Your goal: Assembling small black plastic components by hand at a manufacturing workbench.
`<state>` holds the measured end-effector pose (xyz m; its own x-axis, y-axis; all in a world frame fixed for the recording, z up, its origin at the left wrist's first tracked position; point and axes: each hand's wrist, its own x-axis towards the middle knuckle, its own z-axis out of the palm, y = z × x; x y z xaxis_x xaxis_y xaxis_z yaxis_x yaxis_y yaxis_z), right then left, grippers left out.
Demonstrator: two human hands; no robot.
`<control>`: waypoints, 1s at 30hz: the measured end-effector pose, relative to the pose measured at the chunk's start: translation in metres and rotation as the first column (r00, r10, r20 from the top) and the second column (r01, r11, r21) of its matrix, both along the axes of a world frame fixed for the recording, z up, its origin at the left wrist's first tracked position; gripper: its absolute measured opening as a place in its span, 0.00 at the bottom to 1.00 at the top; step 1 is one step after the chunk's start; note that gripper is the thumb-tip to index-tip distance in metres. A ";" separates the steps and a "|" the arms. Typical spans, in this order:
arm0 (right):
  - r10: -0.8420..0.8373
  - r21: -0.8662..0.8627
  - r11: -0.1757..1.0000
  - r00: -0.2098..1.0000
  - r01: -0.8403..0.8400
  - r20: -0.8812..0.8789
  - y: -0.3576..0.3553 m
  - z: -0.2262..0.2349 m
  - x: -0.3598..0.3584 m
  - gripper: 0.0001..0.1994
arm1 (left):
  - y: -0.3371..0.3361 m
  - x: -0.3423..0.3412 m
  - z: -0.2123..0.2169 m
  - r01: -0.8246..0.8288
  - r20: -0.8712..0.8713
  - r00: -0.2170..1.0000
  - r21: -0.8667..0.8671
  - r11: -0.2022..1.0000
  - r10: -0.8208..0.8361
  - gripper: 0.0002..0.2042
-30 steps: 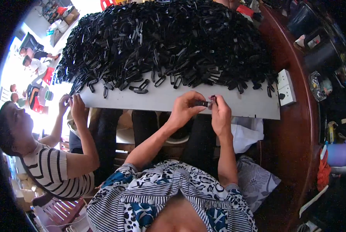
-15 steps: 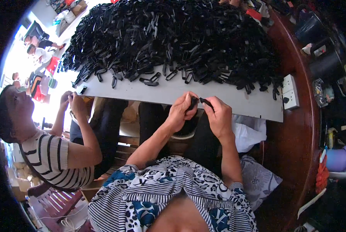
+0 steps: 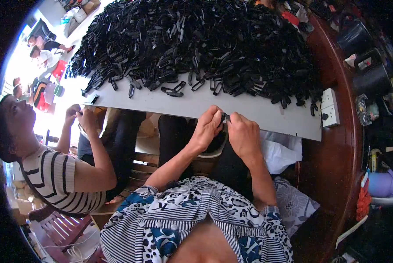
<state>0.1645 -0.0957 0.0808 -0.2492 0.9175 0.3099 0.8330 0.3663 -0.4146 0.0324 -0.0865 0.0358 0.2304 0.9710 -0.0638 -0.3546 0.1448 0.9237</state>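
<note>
Both hands pinched one small black clip (image 3: 225, 117) at the grey table edge (image 3: 266, 116): left hand (image 3: 206, 129), right hand (image 3: 243, 133). Likely mid-assembly; next needed firm, aligned pressing.

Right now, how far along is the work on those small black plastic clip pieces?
No finished batch can be told apart in this view. In hand: the left hand and right hand pinch one small black plastic piece together at the near edge of the grey tabletop. Left: a big heap of black plastic pieces covers most of the table, so most of it seems to lie ahead.
</note>
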 end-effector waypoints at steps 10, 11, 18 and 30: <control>0.060 0.124 0.988 0.976 -0.088 0.209 -0.005 -0.012 -0.007 0.06 | 0.004 0.000 -0.002 -0.080 -0.050 0.995 0.020 0.997 0.081 0.10; 0.087 0.091 0.992 0.996 -0.087 0.001 -0.005 -0.015 -0.006 0.10 | 0.005 0.000 0.001 -0.109 -0.016 0.994 0.022 0.994 0.109 0.09; 0.053 -0.191 0.919 0.586 -0.346 -0.808 -0.005 -0.041 0.006 0.21 | 0.001 -0.001 -0.003 0.042 0.219 0.974 0.108 0.993 -0.065 0.07; 0.073 -0.063 0.991 0.877 -0.116 -0.475 -0.023 -0.058 -0.005 0.11 | -0.009 -0.018 -0.014 0.061 -0.254 0.967 0.143 0.988 -0.023 0.04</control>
